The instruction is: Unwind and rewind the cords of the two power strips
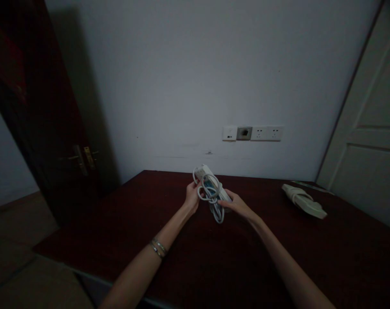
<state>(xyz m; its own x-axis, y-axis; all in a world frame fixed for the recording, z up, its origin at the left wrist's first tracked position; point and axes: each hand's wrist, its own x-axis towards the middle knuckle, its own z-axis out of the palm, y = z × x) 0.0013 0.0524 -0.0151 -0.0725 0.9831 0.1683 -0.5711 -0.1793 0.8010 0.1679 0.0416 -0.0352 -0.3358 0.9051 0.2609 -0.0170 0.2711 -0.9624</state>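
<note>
Both hands hold a white power strip (225, 195) over the middle of the dark red table (169, 266). Its grey-white cable (218, 214) is looped in coils over the front of the strip, and a blue patch shows between the loops. My left hand (192, 197) grips the strip and cable from the left side, fingers partly hidden behind the coils. On the right, my right hand (236, 205) is closed round the lower end, thumb on top. The strip is tilted, its upper end leaning left.
Toward the table's right lies a second white strip-like thing (304, 201) with a band or cable round it. Wall sockets (267, 133) sit above the back edge. A dark door (66, 128) stands left; a pale panelled door (368, 141) is at right.
</note>
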